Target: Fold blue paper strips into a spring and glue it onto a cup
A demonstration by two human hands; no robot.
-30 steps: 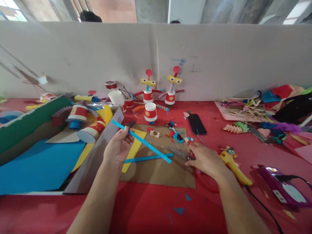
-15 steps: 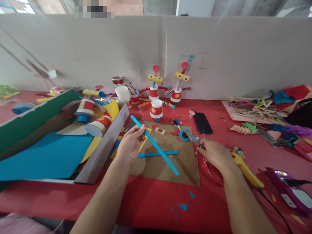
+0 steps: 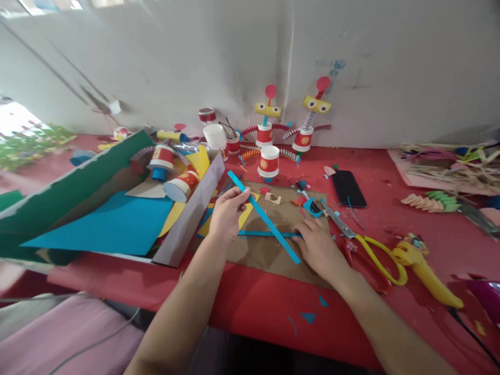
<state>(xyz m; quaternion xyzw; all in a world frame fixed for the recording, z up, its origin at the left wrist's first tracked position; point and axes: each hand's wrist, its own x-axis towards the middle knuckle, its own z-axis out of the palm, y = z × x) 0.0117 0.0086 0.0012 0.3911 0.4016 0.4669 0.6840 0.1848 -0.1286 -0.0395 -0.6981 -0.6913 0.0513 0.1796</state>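
Note:
My left hand (image 3: 228,211) is closed, pinching a long blue paper strip (image 3: 273,229) near its upper end; the strip slants down to the right in the air. Beneath it, a second blue paper strip (image 3: 260,234) lies across a brown cardboard sheet (image 3: 250,255). My right hand (image 3: 318,245) is at this lower strip's right end, thumb and fingers closing on it. Just beyond that hand lie scissors (image 3: 344,224) with yellow and red handle loops. Small paper scraps and a blue cut piece (image 3: 313,207) are at the cardboard's far right.
On my left stands an open box (image 3: 187,234) with blue and yellow sheets and cup figures. Paper-cup robots (image 3: 269,161) stand before the grey partition (image 3: 195,62). To the right are a black phone (image 3: 349,188) and a yellow glue gun (image 3: 429,276) with a cord.
My right hand has let go of the scissors and moved left to the lower blue strip. My left hand still holds its strip. The view has shifted.

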